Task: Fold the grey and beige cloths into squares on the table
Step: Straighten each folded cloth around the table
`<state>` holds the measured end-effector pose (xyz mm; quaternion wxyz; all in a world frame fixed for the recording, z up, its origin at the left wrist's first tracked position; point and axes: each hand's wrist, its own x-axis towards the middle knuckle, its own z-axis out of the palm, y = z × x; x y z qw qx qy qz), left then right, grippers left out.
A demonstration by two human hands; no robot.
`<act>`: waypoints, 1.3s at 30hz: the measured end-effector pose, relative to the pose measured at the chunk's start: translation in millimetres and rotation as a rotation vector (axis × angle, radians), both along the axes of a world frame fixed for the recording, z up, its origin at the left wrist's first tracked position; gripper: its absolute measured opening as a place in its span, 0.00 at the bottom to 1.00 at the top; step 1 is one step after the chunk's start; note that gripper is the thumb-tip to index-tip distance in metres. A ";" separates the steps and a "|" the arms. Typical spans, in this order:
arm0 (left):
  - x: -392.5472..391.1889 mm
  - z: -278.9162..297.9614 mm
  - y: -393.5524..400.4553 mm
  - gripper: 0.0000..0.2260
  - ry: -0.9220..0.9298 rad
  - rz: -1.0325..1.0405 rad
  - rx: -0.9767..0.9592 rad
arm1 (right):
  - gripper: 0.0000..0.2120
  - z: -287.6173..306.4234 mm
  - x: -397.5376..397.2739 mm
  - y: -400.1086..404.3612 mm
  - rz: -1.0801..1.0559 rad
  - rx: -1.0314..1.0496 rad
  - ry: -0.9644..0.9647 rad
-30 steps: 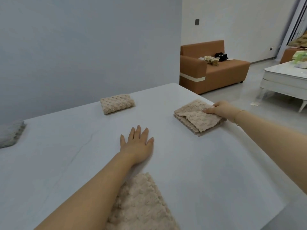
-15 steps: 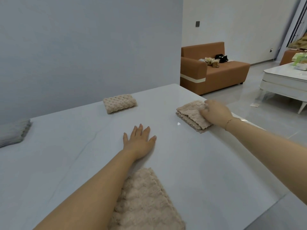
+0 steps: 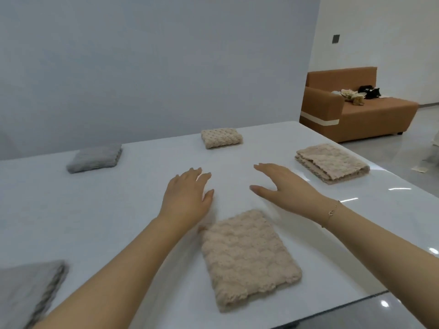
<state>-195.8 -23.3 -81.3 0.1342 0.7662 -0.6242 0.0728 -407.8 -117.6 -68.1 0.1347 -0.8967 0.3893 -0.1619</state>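
Both hands were empty with fingers spread: the left hand (image 3: 187, 198) and right hand (image 3: 282, 186) sat just past the near beige cloth (image 3: 247, 257). White surface (image 3: 118, 210) lay bare between them. Beyond it, folded cloths sat near the edges: beige (image 3: 331, 162), beige (image 3: 221, 137), grey (image 3: 95, 158).

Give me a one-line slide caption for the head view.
Both open hands, left hand and right hand, over the white table among five folded beige and grey cloths.
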 end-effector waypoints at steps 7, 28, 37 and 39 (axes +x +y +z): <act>34.9 15.6 109.2 0.24 0.035 0.141 -0.041 | 0.30 5.6 56.1 80.2 0.175 -0.089 -0.018; 232.5 -4.6 258.7 0.14 0.746 0.320 -0.155 | 0.20 -12.6 265.2 216.1 0.191 0.336 -0.016; 222.8 28.9 299.2 0.17 1.163 0.765 -0.130 | 0.13 23.5 258.0 247.8 -0.077 0.838 0.047; 214.3 33.8 302.7 0.14 1.251 0.801 -0.077 | 0.14 28.7 256.2 256.5 -0.142 0.941 0.053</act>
